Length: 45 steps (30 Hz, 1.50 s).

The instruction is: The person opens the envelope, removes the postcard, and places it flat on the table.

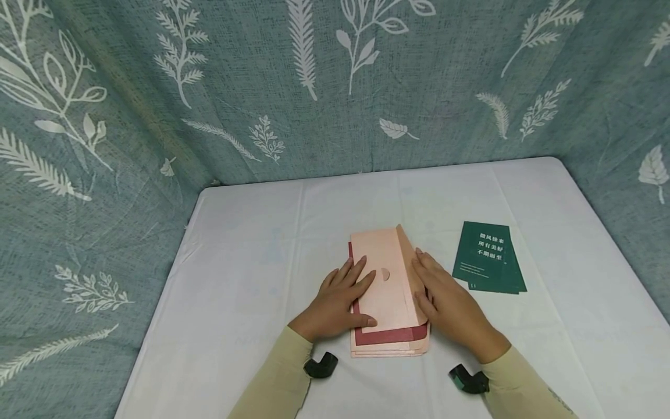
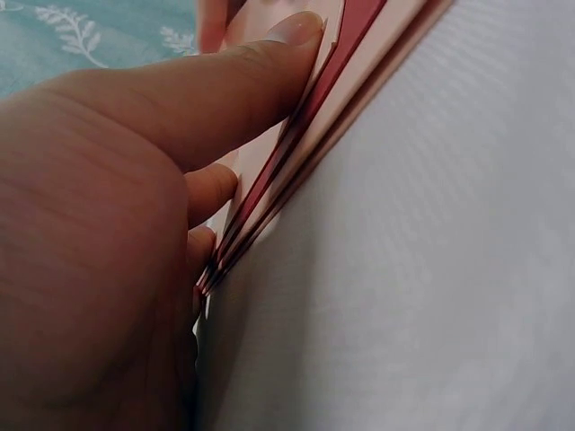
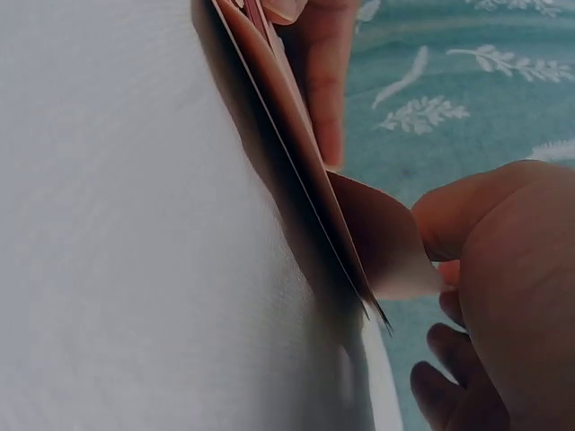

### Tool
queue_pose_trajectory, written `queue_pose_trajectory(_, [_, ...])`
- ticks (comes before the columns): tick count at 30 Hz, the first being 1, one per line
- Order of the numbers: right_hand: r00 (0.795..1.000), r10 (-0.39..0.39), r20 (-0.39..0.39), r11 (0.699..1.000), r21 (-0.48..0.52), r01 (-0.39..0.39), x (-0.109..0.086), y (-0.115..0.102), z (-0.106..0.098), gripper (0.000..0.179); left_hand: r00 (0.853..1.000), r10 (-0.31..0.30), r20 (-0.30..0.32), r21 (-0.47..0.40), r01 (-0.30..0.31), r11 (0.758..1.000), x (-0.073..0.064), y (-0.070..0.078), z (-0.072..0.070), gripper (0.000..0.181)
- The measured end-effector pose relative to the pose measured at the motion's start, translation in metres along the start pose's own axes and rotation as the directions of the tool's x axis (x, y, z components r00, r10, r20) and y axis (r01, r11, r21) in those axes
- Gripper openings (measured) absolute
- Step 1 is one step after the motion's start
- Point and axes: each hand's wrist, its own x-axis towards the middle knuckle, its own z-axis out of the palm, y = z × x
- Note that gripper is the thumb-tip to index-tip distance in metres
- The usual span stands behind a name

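A pale pink envelope (image 1: pixel 384 302) lies on top of a small stack in the middle of the table, with a half-moon notch near its centre. Its long flap (image 1: pixel 410 273) stands partly raised along the right side. Beneath it shows a dark red layer (image 1: pixel 392 336), and under that more pink envelopes (image 1: pixel 389 352). My left hand (image 1: pixel 337 302) rests on the left part of the top envelope, fingers spread and thumb (image 2: pixel 243 94) near the bottom edge. Along the flap's outer side lies my right hand (image 1: pixel 452 302), its straight fingers touching the flap.
Dark green cards (image 1: pixel 484 250) with white writing overlap one another to the right of the stack. A white cloth (image 1: pixel 246 279) covers the table. Grey-green leaf-patterned curtains (image 1: pixel 324 128) hang behind and at both sides.
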Motion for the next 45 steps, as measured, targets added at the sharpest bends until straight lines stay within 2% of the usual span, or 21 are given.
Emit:
queue_pose_trajectory(9, [0.998, 0.062, 0.033, 0.998, -0.033, -0.061, 0.000, 0.006, 0.001, 0.061, 1.000, 0.003, 0.000, -0.011, -0.003, 1.000, 0.000, 0.001, 0.000, 0.099])
queue_pose_trajectory(17, [0.998, 0.018, 0.062, 0.995, -0.101, -0.012, 0.000, 0.008, 0.003, 0.056, 1.000, 0.007, -0.008, -0.033, -0.007, 0.999, -0.001, 0.001, -0.001, 0.098])
queue_pose_trajectory(25, [0.995, 0.028, 0.096, 0.995, -0.100, -0.019, -0.002, 0.007, 0.002, 0.056, 1.000, -0.002, -0.007, -0.020, 0.001, 1.000, 0.001, 0.000, 0.001, 0.097])
queue_pose_trajectory(32, [0.992, 0.024, 0.120, 0.995, -0.099, -0.012, -0.001, 0.008, 0.001, 0.057, 0.999, -0.016, -0.040, -0.018, 0.016, 1.000, 0.001, 0.003, 0.003, 0.094])
queue_pose_trajectory(40, [0.990, 0.009, 0.142, 0.996, -0.092, 0.004, 0.000, 0.009, -0.001, 0.059, 0.992, -0.066, -0.108, -0.035, 0.063, 0.997, 0.005, 0.017, 0.013, 0.090])
queue_pose_trajectory(45, [0.989, -0.003, 0.146, 0.996, -0.093, 0.017, 0.001, 0.012, -0.002, 0.058, 0.977, -0.145, -0.157, -0.012, 0.145, 0.989, 0.013, 0.035, 0.027, 0.097])
